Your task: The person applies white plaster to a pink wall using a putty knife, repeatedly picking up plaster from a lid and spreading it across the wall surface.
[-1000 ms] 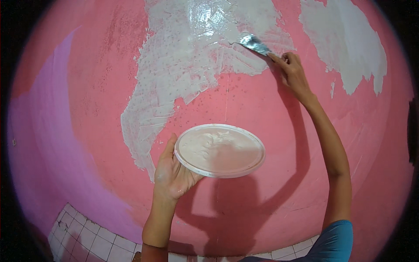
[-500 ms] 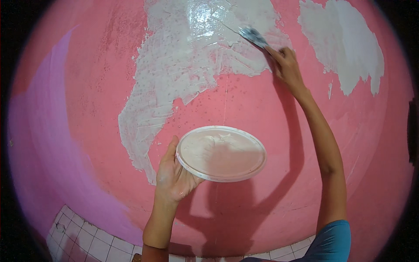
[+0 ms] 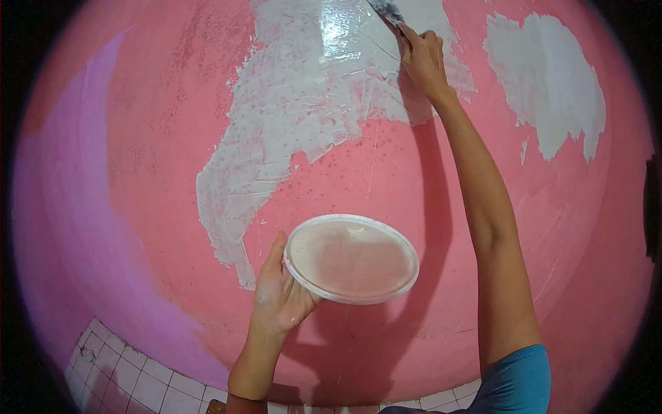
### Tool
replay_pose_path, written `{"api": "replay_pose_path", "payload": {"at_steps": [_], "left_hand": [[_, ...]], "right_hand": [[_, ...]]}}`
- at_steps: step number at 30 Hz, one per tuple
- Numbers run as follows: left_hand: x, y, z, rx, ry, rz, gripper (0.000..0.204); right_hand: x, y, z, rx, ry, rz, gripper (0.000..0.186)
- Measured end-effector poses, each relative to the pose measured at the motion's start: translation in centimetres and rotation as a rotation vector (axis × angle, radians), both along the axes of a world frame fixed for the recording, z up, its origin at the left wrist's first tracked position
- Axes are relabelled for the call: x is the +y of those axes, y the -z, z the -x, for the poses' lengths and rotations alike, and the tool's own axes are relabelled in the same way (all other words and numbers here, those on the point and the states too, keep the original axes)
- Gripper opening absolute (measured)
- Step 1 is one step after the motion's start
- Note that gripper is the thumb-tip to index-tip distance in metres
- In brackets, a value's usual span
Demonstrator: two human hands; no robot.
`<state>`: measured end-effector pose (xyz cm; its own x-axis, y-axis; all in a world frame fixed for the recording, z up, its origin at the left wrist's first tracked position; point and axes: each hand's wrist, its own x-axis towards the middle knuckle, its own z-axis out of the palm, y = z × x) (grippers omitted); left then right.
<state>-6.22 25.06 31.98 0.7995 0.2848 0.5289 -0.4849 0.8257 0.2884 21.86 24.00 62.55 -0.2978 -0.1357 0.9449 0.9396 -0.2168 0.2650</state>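
My left hand (image 3: 279,293) holds a white oval plastic lid (image 3: 350,258) from underneath, thumb up along its left side; a thin smear of pale putty lies on the lid. My right hand (image 3: 423,58) is raised high and grips a metal putty knife (image 3: 383,12), whose blade is on the wet pale putty patch (image 3: 289,117) spread over the pink wall (image 3: 165,207), near the top of the view. Another pale patch (image 3: 548,83) is on the wall to the right.
A band of purple paint (image 3: 86,172) runs down the left of the wall. Square tiles (image 3: 131,372) line the bottom edge. My shadow falls on the wall behind the lid and along my right arm.
My right hand and knife have moved up and slightly left across the putty. My left hand with the lid has shifted a little lower in the view.
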Motion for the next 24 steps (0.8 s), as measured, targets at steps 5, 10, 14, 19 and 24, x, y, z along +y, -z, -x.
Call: {"api": "replay_pose_path", "payload": {"at_steps": [5,10,14,19,24], "left_hand": [[1.0,1.8,2.6,-0.05,-0.004,0.041,0.063],[0.9,1.4,4.3,0.299,-0.28,-0.113,0.068],[0.6,1.1,4.4,0.249,-0.338,-0.125,0.066],[0.9,1.6,4.3,0.185,-0.215,-0.103,0.062],[1.4,2.8,5.2,0.313,-0.332,-0.15,0.066]], "right_hand": [[-0.8,9.4,0.1,0.035,0.018,0.127,0.039],[-2.6,13.6,0.3,0.057,0.006,0.148,0.041],[-1.2,4.5,1.1,-0.025,0.025,-0.09,0.036],[-0.2,0.2,-0.5,-0.01,0.09,-0.125,0.032],[0.4,14.9,1.6,0.056,0.105,0.112,0.038]]}}
